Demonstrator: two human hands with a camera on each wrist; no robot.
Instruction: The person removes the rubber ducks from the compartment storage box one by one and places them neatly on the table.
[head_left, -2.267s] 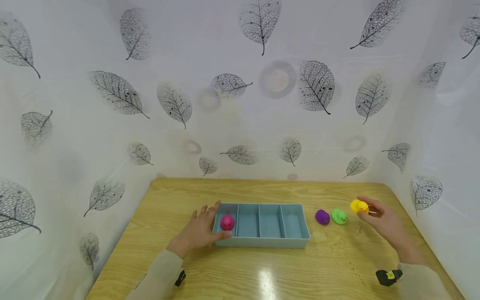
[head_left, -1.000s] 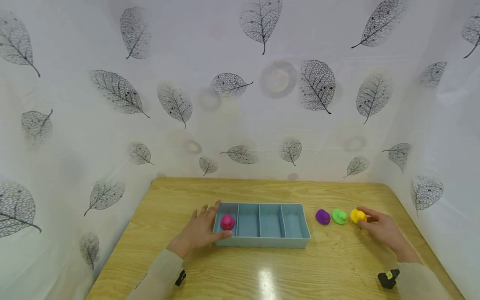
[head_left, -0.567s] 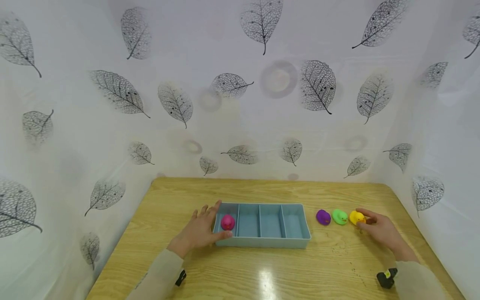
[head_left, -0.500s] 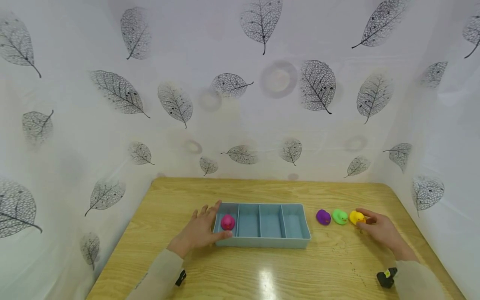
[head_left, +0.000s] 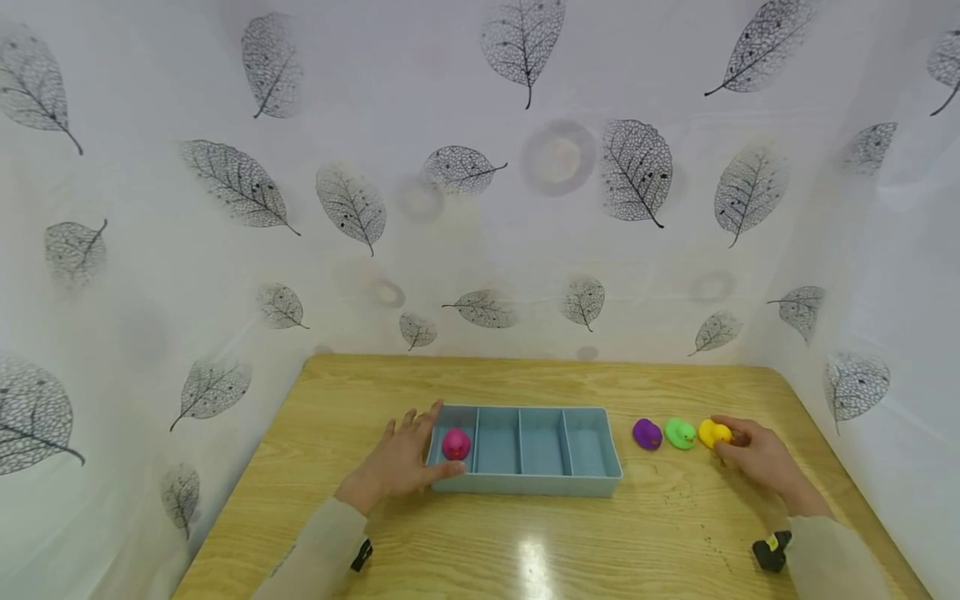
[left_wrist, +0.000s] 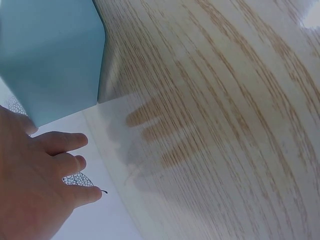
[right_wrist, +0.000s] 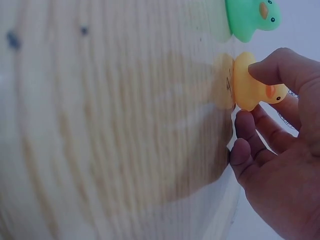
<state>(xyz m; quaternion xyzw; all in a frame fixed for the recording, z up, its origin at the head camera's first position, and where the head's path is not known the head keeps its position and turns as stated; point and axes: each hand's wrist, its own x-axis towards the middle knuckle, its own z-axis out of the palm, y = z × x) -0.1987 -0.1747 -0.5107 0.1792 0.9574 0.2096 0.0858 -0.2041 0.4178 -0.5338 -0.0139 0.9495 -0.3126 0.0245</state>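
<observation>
My right hand (head_left: 765,460) pinches a yellow rubber duck (head_left: 714,432) between thumb and fingers. In the right wrist view the duck (right_wrist: 245,80) sits on the table, with my thumb on its side and other fingers curled below. A green rubber duck (head_left: 679,433) and a purple one (head_left: 647,434) stand in a row to its left. My left hand (head_left: 397,460) lies spread at the left end of a blue-grey divided tray (head_left: 525,484), thumb over its front rim and index finger at the back left corner. A pink rubber duck (head_left: 455,444) sits in the leftmost compartment.
The wooden table (head_left: 465,542) has its back edge against a white, leaf-printed curtain (head_left: 480,250) that also rises on both sides. Thin dividers split the tray's inside. Small dark specks dot the table near my right forearm.
My right hand has lowered the yellow duck and moved it slightly left into line beside the green one. In the last half second it barely moves. My left hand keeps its place.
</observation>
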